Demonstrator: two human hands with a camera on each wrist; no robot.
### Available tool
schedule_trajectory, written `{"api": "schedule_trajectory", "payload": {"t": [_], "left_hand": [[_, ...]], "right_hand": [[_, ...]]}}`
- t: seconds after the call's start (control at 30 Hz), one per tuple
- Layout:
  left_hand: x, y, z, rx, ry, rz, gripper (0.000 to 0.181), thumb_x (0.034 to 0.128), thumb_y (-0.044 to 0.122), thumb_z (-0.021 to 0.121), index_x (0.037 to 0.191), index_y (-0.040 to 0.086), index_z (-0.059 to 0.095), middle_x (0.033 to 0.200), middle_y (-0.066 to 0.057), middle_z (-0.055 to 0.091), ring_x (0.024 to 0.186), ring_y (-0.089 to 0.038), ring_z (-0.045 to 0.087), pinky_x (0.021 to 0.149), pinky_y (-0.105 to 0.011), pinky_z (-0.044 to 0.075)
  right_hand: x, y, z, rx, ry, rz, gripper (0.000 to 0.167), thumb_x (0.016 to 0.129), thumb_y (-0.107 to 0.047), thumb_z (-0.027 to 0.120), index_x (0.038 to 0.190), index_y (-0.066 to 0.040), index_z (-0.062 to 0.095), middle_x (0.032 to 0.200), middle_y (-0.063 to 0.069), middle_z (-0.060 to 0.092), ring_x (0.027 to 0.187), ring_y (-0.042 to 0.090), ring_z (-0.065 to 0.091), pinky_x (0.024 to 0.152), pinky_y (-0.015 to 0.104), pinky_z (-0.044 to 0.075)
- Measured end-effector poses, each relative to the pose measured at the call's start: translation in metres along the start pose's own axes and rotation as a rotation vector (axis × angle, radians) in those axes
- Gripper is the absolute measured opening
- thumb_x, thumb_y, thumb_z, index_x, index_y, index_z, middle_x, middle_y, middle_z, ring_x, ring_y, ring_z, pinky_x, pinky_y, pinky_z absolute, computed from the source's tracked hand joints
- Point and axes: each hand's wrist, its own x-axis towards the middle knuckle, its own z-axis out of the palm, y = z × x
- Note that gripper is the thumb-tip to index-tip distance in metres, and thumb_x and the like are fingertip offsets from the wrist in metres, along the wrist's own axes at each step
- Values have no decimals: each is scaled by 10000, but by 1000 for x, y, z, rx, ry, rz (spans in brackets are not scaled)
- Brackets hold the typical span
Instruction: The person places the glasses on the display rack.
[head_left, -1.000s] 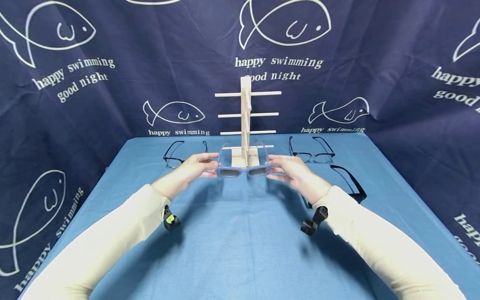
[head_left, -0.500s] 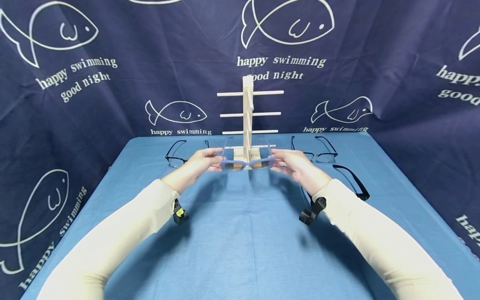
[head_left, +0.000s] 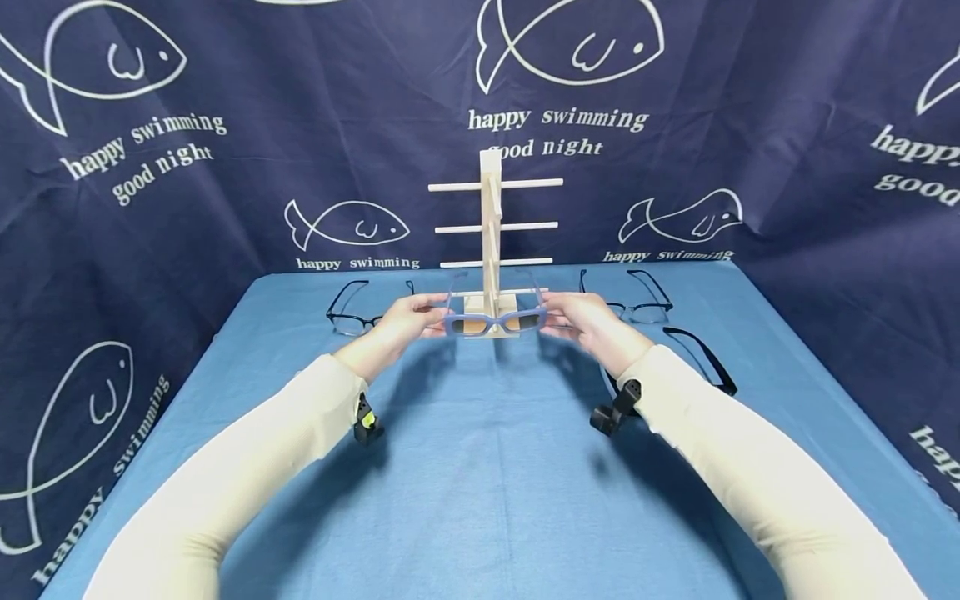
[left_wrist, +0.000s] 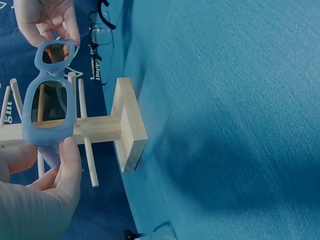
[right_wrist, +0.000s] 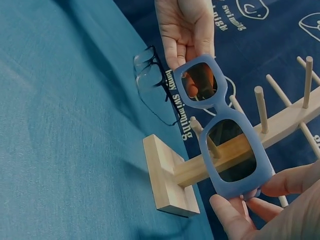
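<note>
Blue-framed sunglasses point(head_left: 493, 322) with dark lenses are held level between both hands, in front of the lower part of a wooden display rack point(head_left: 491, 217). The left hand point(head_left: 397, 329) pinches the frame's left end by the hinge, thumb and fingers on either side. At the opposite end the right hand point(head_left: 592, 325) grips the other hinge the same way. The temples point away toward the rack's lowest pegs; whether they touch them I cannot tell. Both wrist views show the sunglasses point(left_wrist: 49, 107) before the rack's post, and the rack's square base point(right_wrist: 170, 175) stands on the cloth.
Dark-rimmed clear glasses point(head_left: 348, 321) lie at the back left, partly behind the left hand. Another clear pair point(head_left: 648, 310) lies at the back right. Thick black glasses point(head_left: 708, 362) sit beneath the right forearm, partly hidden. A navy fish-print curtain point(head_left: 375, 108) stands behind the blue-covered table point(head_left: 480, 500).
Both hands have carried the sunglasses forward and slightly up, closer to the rack. The rack and the other glasses stay put on the table.
</note>
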Motion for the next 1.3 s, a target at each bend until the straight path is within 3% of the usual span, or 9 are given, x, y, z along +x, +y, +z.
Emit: {"api": "schedule_trajectory", "payload": {"t": [0.17,0.4,0.57,0.7,0.97,1.3], "left_hand": [[5,-1,0,-25,6,-19,450,1009,47,479,1453,16,408,1378,-210,530,1098,-274,570,1007,-346,536],[12,-4,3,-2,4,-28,449,1016,55,467,1454,-9,391,1385,-219,525,1000,-206,589,1006,-343,536],[14,-6,6,19,8,-50,442,1025,89,463,1452,-5,396,1392,-199,526,1020,-216,601,970,-311,555],[16,-8,6,29,13,-55,438,1028,104,462,1451,6,404,1389,-186,533,1055,-231,589,970,-304,554],[16,-11,6,46,23,-44,433,1032,124,459,1444,1,413,1396,-184,531,1129,-273,577,978,-304,550],[19,-13,5,59,31,-56,422,1034,131,450,1436,4,428,1388,-183,529,1054,-224,597,951,-282,561]], "right_hand": [[3,-2,3,11,18,7,510,931,9,509,1434,-52,456,1401,193,502,679,90,629,1028,368,520],[9,1,3,-1,52,27,500,935,-9,509,1430,-61,468,1318,159,540,728,102,619,1001,341,539],[11,4,1,-11,57,46,496,955,-21,494,1445,-84,452,1414,181,494,899,170,616,1010,333,533],[13,7,1,-4,55,41,493,959,-20,485,1447,-78,446,1393,193,489,1002,217,593,1017,337,528],[17,11,3,8,55,52,505,943,-6,491,1442,-70,452,1240,154,533,935,191,608,999,331,539],[16,12,3,0,71,56,477,962,-44,494,1437,-74,462,1192,128,549,824,136,617,973,319,554]]}}
